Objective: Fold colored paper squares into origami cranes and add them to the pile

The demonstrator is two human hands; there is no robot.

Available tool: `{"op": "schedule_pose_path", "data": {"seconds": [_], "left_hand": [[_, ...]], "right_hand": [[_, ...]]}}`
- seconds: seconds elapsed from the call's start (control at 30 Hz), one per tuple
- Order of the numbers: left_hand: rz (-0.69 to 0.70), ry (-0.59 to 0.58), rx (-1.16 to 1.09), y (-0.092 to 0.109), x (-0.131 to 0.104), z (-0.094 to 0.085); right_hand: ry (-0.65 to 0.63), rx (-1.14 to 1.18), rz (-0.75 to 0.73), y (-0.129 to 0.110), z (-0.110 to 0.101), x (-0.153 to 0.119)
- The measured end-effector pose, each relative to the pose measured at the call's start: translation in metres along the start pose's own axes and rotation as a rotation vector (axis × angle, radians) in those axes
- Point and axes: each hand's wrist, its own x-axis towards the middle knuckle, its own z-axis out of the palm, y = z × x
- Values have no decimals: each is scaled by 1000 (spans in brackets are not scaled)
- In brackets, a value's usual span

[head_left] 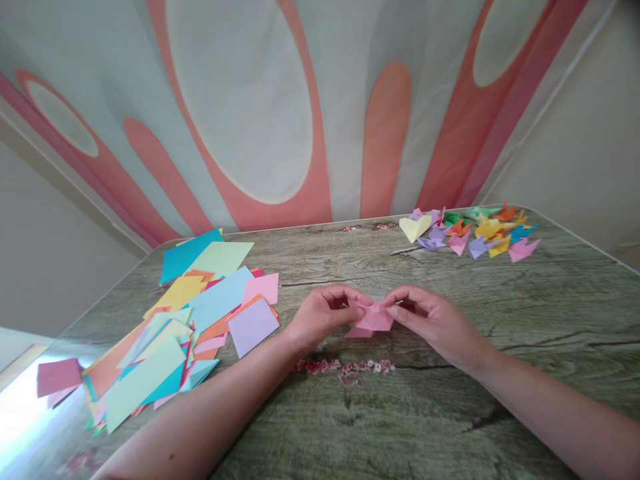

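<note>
A small folded piece of pink paper (376, 319) is held between both my hands, a little above the wood-patterned table (400, 413). My left hand (330, 310) pinches its left side between thumb and fingers. On the opposite side, my right hand (425, 313) grips the upper right corner, thumb in front. A flap of the same pink shows lower left, beneath the main fold. My fingertips cover both upper corners of the paper.
Loose coloured paper sheets (145, 380) lie in an overlapping heap at the left, with a lilac square (253, 327) nearest my left forearm. Several folded paper figures (487, 230) are grouped at the back right. A patterned curtain (245, 100) hangs behind the table.
</note>
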Motion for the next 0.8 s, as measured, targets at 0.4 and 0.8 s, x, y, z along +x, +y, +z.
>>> {"op": "schedule_pose_path", "data": {"seconds": [0.4, 0.8], "left_hand": [[96, -5, 376, 3, -3, -2], [333, 25, 690, 6, -3, 1]], "right_hand": [[-63, -52, 35, 0, 1, -1], [42, -279, -264, 10, 7, 1]]}}
